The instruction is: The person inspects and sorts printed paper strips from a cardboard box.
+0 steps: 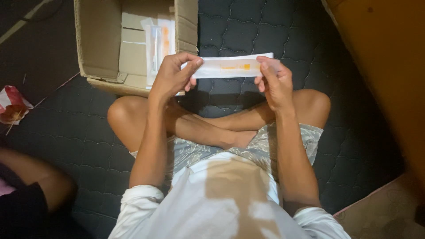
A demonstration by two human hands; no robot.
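On the quilted mattress [248, 31], an open carton [99, 40] holding packets [159, 40] sits at the far edge. Above crossed legs, left hand [172, 75] and right hand [274, 82] pinch opposite ends of one white pouch [230, 67], held level.

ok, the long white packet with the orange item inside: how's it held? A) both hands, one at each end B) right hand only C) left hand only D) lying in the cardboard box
A: the left hand pinches one end of the long white packet and the right hand the other, holding it level in front of the open cardboard box.
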